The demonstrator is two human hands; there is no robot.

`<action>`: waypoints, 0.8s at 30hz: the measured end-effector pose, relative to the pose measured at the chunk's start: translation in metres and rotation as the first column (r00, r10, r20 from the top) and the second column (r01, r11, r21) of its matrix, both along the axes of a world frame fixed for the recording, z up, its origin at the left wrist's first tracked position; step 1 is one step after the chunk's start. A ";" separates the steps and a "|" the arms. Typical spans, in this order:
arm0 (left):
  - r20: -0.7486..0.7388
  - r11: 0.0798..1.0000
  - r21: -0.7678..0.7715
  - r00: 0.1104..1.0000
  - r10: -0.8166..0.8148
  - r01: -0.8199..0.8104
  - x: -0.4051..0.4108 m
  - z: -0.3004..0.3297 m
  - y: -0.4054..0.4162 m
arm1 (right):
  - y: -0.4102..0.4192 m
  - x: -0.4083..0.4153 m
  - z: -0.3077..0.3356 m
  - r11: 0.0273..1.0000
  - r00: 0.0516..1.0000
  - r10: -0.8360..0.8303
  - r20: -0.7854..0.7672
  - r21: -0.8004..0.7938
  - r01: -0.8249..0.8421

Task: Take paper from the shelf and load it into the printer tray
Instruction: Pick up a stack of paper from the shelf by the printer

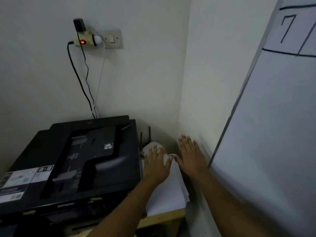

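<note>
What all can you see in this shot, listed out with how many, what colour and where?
printer: one, black, left on the wooden shelf
paper stack: one, white, on the shelf right of the printer
shelf: one, light wood, bottom centre
wall socket: one, cream, on the wall above the printer
adapter: one, cream with red light, plugged in left of the socket
cables: two black, one white, hanging to behind the printer
whiteboard: one, white, right, marked 7
left hand: open, over the paper
right hand: open, by the right wall

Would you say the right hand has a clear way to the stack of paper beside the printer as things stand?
Probably yes. The right hand is open with straight fingers just above the right edge of the paper stack, with nothing between them. The wall close on its right leaves little side room.
</note>
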State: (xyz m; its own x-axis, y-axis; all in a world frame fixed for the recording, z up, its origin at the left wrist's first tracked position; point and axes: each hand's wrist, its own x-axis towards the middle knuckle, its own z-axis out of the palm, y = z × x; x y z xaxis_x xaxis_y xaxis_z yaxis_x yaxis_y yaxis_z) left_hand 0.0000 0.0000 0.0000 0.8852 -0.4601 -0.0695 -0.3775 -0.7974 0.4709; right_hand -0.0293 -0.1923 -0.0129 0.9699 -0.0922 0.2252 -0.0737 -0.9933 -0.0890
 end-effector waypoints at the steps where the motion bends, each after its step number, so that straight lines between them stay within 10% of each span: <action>1: -0.033 0.999 -0.031 0.999 0.026 -0.027 -0.003 -0.011 -0.001 | 0.001 -0.001 -0.010 1.000 1.000 -0.007 -0.026 0.009 0.007; 12: -0.291 0.989 0.005 0.946 0.142 -0.147 -0.028 -0.133 -0.006 | 0.009 -0.006 -0.128 0.984 0.967 -0.014 -0.255 0.167 0.058; 24: -0.138 0.972 0.178 0.974 0.178 -0.152 -0.017 -0.248 0.002 | 0.018 -0.014 -0.232 0.899 0.960 -0.197 -0.199 0.354 0.258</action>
